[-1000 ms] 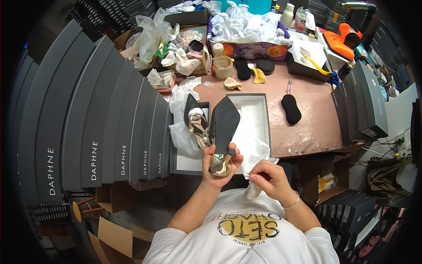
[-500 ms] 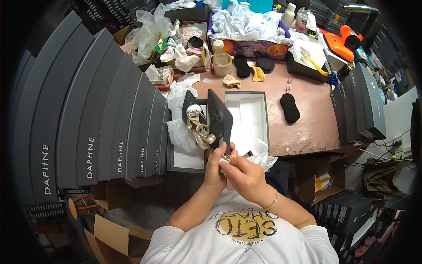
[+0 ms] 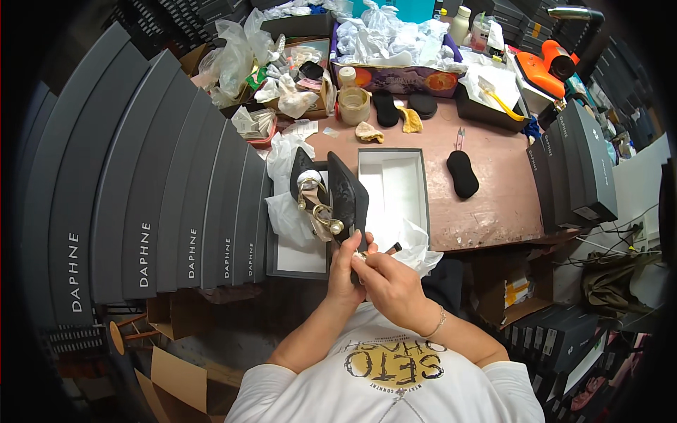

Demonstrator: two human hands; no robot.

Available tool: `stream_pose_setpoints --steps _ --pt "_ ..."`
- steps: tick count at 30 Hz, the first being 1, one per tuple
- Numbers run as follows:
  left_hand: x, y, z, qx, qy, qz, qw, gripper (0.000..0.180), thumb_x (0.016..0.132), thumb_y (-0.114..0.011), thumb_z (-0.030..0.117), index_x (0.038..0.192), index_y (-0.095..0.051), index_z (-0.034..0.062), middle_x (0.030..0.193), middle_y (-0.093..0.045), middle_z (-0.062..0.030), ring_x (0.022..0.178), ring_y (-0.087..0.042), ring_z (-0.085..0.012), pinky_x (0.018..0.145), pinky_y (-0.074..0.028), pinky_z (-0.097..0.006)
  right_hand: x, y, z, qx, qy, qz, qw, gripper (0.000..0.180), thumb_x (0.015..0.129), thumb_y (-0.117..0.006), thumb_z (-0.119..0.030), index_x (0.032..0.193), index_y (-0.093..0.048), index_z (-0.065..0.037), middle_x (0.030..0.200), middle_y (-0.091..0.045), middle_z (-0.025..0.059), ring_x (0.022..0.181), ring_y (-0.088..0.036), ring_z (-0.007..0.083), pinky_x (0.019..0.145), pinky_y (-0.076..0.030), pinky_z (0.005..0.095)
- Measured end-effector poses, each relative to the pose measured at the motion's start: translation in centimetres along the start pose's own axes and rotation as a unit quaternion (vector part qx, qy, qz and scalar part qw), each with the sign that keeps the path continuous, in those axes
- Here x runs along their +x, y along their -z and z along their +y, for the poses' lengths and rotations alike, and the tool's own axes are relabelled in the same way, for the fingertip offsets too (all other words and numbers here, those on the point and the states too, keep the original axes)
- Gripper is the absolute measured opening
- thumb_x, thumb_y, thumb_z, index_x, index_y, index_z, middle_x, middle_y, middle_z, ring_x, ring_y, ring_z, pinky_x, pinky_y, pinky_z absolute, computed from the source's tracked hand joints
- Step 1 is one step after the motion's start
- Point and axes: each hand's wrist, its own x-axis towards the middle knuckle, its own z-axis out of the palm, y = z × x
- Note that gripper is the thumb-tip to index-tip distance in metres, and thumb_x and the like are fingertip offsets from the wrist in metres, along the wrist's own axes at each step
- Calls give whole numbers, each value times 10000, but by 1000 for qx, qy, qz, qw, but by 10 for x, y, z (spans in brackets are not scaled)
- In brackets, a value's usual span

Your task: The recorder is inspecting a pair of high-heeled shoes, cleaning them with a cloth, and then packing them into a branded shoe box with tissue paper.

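In the head view, black fabric with a faint raised pattern is seen on the held shoe (image 3: 347,189), whose toe is drawn to a sharp point; curved gold metal and round pearl beads are set about the second shoe (image 3: 302,169), which is laid on crumpled white tissue (image 3: 288,220) by a grey, white-lined box (image 3: 296,262). Another grey, white-lined tray (image 3: 424,204) is placed beside it. The reddish-brown table (image 3: 501,176) is scuffed along its near edge, and a waisted black pad (image 3: 462,174), a cloudy jar (image 3: 354,109) and a purple carton (image 3: 402,80) filled with white paper (image 3: 395,42) are set out on it. Tall dark shoe boxes (image 3: 134,190) are stacked at the left. The held shoe is kept toe-away above the box, its rear gripped by the left hand (image 3: 343,271) and largely hidden; the right hand (image 3: 395,277) is closed in against it, fingers bunched, and whether anything is pinched there cannot be told.
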Motion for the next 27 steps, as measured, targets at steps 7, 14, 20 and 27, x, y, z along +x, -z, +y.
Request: stream_pose_setpoints --steps 7,14,20,27 --pt "4 3 4 -34 19 -5 999 341 869 -614 393 943 -535 69 704 -563 -41 640 -538 -139 607 -448 -227 -11 -5 3 -1 7 16 1000 394 757 -602 -15 1151 -618 -19 831 -580 61 675 -579 193 553 -469 298" --pt "9 13 15 -76 12 -33 996 391 841 -667 402 944 -531 50 748 -555 -60 704 -519 -141 693 -435 -230 -35 -1 -3 31 -9 -81 996 362 773 -609 -8 1131 -632 -54 850 -584 79 673 -586 219 562 -492 313" --pt "-1 -22 32 -223 26 -98 970 567 782 -624 319 1219 -525 -27 994 -606 -121 923 -569 -220 866 -438 -360 -32 24 7 106 -38 7 994 452 686 -662 68 1118 -654 -62 863 -571 72 678 -601 196 572 -513 292" --pt "12 16 19 -310 89 -263 909 556 733 -629 336 1162 -597 -15 821 -553 -52 819 -523 -172 891 -407 -353 -27 23 -2 142 8 30 989 484 666 -670 86 1122 -667 -74 839 -545 54 666 -567 177 567 -482 267"
